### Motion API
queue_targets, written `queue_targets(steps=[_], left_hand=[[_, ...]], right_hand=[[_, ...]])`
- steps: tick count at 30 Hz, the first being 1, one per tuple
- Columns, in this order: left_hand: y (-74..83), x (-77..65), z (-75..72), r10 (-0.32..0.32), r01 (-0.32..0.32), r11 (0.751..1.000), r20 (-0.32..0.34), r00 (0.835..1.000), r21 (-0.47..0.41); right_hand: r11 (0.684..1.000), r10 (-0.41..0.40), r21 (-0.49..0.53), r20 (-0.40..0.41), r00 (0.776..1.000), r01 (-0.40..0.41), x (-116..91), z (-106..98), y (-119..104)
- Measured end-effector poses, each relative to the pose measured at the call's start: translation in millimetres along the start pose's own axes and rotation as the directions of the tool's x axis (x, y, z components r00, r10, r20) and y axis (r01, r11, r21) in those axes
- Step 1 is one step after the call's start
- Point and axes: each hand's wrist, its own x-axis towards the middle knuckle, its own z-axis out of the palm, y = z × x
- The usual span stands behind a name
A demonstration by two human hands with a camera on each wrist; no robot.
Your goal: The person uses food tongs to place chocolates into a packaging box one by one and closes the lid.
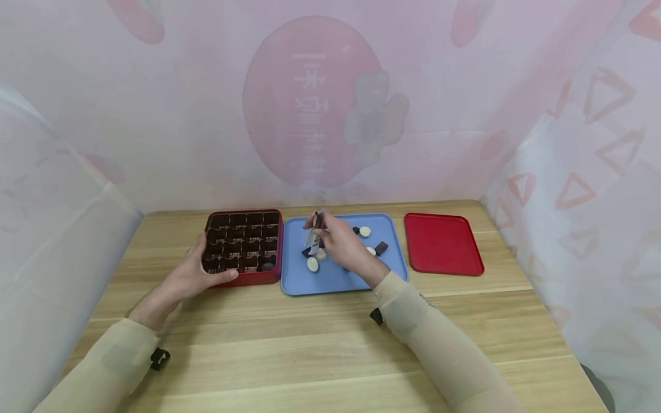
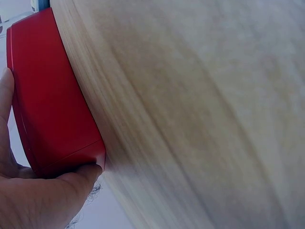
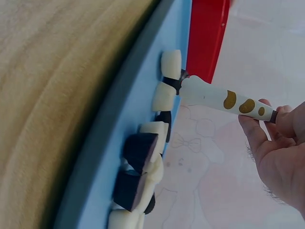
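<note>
"Where are the chocolates (image 1: 312,264)?"
"On the blue tray (image 1: 294,275), below your right hand (image 1: 342,242) — the nearer one, pinching the white utensil (image 1: 314,245), slanted tip-down. Your left hand (image 1: 192,274) grips the red box (image 1: 264,278) — just left of the tray."

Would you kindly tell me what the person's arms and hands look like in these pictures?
The arms wear long cream sleeves, the left sleeve and right sleeve ending near the wrists. A small black piece shows beside each sleeve, left and right; I cannot tell what it is. The left hand and right hand wear no gloves.
</note>
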Motion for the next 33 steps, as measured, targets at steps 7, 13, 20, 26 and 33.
queue_targets(steps=[7,13,20,26,33], left_hand=[[-0.6,-0.9,0.1,-0.012,0.012,1.0,0.001,1.0,-0.004],[-0.2,-0.1,0.4,-0.009,0.009,1.0,-0.001,1.0,0.0],[-0.6,1.0,0.9,-0.007,0.007,1.0,0.001,1.0,0.003],[-2.1,2.0,0.5,-0.004,0.004,1.0,-0.004,1.0,0.012],[-1.8,0.8,0.5,0.007,-0.007,1.0,-0.006,1.0,0.009]], right_hand=[[1.0,-0.022,-0.003,0.01,1.0,0.022,2.7,9.4,6.7],[1.0,-0.022,-0.011,-0.028,0.999,0.022,1.5,12.1,7.9],[0.998,-0.058,-0.02,-0.085,0.995,0.056,2.6,10.4,4.2],[0.997,-0.077,-0.022,-0.118,0.99,0.075,3.6,6.6,-6.3],[0.997,-0.078,-0.028,-0.154,0.985,0.074,5.0,5.2,-23.8]])
